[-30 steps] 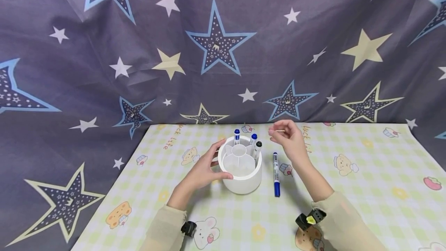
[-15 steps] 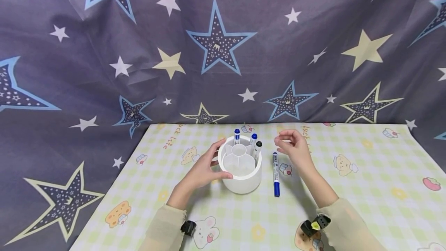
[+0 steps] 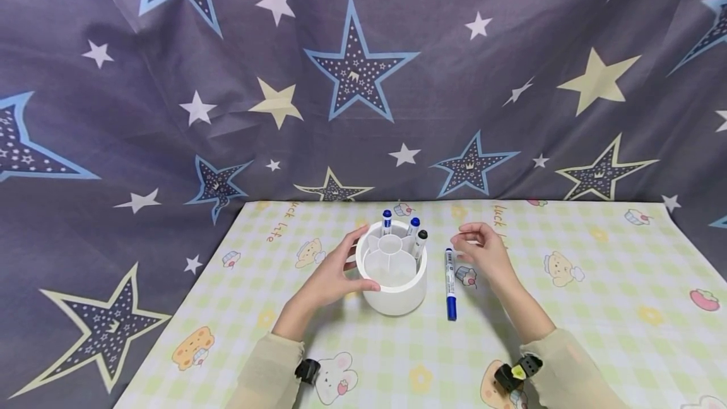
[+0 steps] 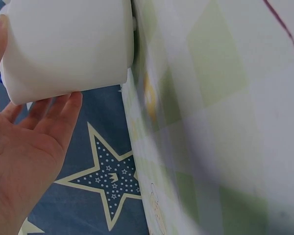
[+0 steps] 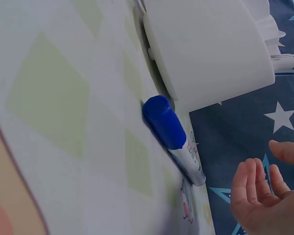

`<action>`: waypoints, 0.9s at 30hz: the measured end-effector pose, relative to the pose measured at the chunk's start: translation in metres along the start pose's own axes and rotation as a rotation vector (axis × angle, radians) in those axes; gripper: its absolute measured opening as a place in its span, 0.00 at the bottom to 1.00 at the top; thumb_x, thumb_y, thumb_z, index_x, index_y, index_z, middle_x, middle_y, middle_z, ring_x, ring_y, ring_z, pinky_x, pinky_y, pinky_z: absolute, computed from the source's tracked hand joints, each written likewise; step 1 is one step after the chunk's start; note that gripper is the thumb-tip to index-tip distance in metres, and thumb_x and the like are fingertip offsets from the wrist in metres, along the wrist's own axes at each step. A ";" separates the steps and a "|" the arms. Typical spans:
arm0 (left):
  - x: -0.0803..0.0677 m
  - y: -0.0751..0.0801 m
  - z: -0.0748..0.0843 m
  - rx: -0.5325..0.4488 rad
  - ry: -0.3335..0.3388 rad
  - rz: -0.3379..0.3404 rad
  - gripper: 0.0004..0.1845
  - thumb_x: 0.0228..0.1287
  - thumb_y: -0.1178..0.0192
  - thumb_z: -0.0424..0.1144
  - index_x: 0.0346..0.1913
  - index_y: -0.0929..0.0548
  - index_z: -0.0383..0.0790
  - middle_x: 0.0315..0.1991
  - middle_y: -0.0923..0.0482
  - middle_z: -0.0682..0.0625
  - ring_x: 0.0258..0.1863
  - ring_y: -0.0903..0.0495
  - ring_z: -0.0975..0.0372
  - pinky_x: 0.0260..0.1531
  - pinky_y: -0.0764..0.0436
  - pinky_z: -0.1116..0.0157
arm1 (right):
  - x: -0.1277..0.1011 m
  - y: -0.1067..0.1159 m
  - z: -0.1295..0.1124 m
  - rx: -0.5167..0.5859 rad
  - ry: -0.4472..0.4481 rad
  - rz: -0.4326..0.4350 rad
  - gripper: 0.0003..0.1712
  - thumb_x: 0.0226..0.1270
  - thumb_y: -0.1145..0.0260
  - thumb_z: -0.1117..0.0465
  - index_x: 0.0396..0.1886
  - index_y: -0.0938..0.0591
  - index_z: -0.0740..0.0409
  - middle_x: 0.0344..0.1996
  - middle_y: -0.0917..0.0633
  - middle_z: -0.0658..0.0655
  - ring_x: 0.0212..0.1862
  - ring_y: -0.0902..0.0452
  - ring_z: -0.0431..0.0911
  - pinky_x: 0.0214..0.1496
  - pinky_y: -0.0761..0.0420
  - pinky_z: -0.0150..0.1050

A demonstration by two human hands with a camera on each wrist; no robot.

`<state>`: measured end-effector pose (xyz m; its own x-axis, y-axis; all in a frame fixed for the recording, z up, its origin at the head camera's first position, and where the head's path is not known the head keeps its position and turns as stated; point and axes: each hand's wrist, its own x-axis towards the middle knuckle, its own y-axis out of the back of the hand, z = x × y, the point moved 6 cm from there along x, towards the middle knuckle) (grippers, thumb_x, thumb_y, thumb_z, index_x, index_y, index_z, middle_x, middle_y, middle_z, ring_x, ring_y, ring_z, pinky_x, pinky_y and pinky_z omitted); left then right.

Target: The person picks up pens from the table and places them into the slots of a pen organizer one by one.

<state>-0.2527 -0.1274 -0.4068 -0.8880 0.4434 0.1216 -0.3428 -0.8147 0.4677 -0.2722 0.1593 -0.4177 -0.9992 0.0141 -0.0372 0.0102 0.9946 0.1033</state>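
A round white pen holder with several compartments stands upright on the table. My left hand grips its left side, with the thumb at the near rim and fingers round the far side. In the left wrist view, the fingers touch the white wall. Two blue-capped markers and one black-capped marker stand inside. To the right of the holder lies a blue-capped whiteboard marker, its cap toward me. Just right of its far end hovers my right hand, fingers loosely bent, holding nothing.
A checked cartoon tablecloth covers the table. Behind the table's far edge hangs a dark curtain with stars. Each wrist wears a small black camera on a strap.
My right hand has come down and slightly right, from beside the holder's far rim to near the lying marker's far end. The left hand and holder have stayed put.
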 end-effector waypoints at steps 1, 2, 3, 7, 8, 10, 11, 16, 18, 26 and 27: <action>0.000 0.000 0.000 0.001 0.001 0.001 0.58 0.47 0.21 0.38 0.79 0.47 0.45 0.77 0.41 0.47 0.73 0.34 0.50 0.70 0.25 0.54 | 0.000 0.000 0.001 -0.007 -0.005 -0.005 0.23 0.70 0.38 0.67 0.59 0.32 0.72 0.40 0.18 0.52 0.38 0.19 0.32 0.47 0.11 0.34; 0.000 0.000 0.000 0.002 0.001 0.001 0.58 0.47 0.21 0.38 0.79 0.47 0.45 0.77 0.40 0.47 0.72 0.33 0.50 0.70 0.25 0.54 | 0.000 0.000 0.003 -0.014 -0.010 -0.010 0.23 0.69 0.38 0.67 0.59 0.32 0.72 0.40 0.17 0.53 0.38 0.20 0.33 0.47 0.11 0.33; 0.000 0.000 0.000 0.003 0.002 0.001 0.58 0.47 0.21 0.39 0.79 0.47 0.45 0.76 0.40 0.47 0.72 0.33 0.50 0.70 0.25 0.54 | 0.000 -0.001 0.004 -0.019 -0.017 -0.014 0.23 0.69 0.38 0.67 0.60 0.32 0.72 0.41 0.17 0.55 0.38 0.20 0.33 0.46 0.11 0.33; -0.001 0.000 0.000 0.012 0.004 0.003 0.58 0.48 0.21 0.39 0.79 0.47 0.47 0.76 0.39 0.47 0.72 0.33 0.50 0.69 0.25 0.52 | 0.000 -0.002 0.010 -0.028 -0.049 -0.036 0.25 0.68 0.37 0.68 0.61 0.33 0.72 0.44 0.17 0.59 0.37 0.20 0.34 0.44 0.11 0.31; -0.001 0.000 0.000 0.012 0.004 0.002 0.58 0.48 0.21 0.39 0.79 0.47 0.46 0.76 0.39 0.47 0.72 0.33 0.50 0.69 0.25 0.52 | 0.000 -0.002 0.012 -0.027 -0.059 -0.042 0.26 0.68 0.37 0.68 0.61 0.33 0.72 0.44 0.17 0.59 0.37 0.19 0.35 0.44 0.11 0.31; -0.002 0.000 0.000 0.012 0.004 0.003 0.58 0.48 0.21 0.39 0.79 0.47 0.46 0.76 0.39 0.47 0.72 0.33 0.50 0.69 0.25 0.52 | 0.000 -0.003 0.015 -0.027 -0.077 -0.057 0.27 0.68 0.37 0.68 0.62 0.33 0.72 0.44 0.18 0.59 0.37 0.19 0.37 0.43 0.11 0.32; -0.002 0.000 0.000 0.012 0.004 0.003 0.58 0.48 0.21 0.39 0.79 0.47 0.46 0.76 0.39 0.47 0.72 0.33 0.50 0.69 0.25 0.52 | 0.000 -0.004 0.017 -0.028 -0.089 -0.065 0.27 0.68 0.37 0.67 0.63 0.33 0.71 0.44 0.18 0.58 0.37 0.18 0.37 0.43 0.11 0.32; -0.001 0.001 0.000 0.016 0.008 0.004 0.58 0.48 0.21 0.39 0.79 0.47 0.48 0.76 0.39 0.47 0.72 0.33 0.50 0.70 0.25 0.53 | 0.001 -0.008 0.024 -0.078 -0.129 -0.103 0.27 0.67 0.37 0.67 0.63 0.33 0.70 0.39 0.21 0.54 0.32 0.20 0.40 0.37 0.12 0.32; 0.000 0.001 0.000 0.017 0.009 0.005 0.58 0.48 0.21 0.39 0.79 0.47 0.48 0.76 0.39 0.47 0.72 0.33 0.50 0.70 0.25 0.53 | 0.001 -0.009 0.026 -0.097 -0.143 -0.116 0.28 0.67 0.36 0.67 0.63 0.34 0.70 0.36 0.21 0.54 0.29 0.21 0.40 0.34 0.13 0.31; 0.000 0.000 0.000 0.010 0.007 -0.001 0.58 0.48 0.21 0.39 0.79 0.47 0.48 0.76 0.40 0.47 0.72 0.33 0.49 0.70 0.26 0.52 | 0.007 -0.013 0.036 -0.214 -0.184 -0.126 0.32 0.63 0.29 0.66 0.62 0.34 0.71 0.35 0.21 0.56 0.27 0.21 0.40 0.29 0.13 0.33; 0.000 -0.001 0.000 0.006 0.007 -0.001 0.58 0.48 0.21 0.39 0.79 0.47 0.48 0.76 0.40 0.47 0.72 0.33 0.49 0.70 0.26 0.52 | 0.008 -0.013 0.037 -0.242 -0.179 -0.124 0.32 0.62 0.29 0.66 0.61 0.33 0.71 0.34 0.21 0.55 0.27 0.22 0.41 0.28 0.14 0.33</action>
<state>-0.2524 -0.1269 -0.4070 -0.8901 0.4411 0.1148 -0.3415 -0.8122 0.4729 -0.2789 0.1501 -0.4557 -0.9695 -0.0664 -0.2361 -0.1419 0.9370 0.3192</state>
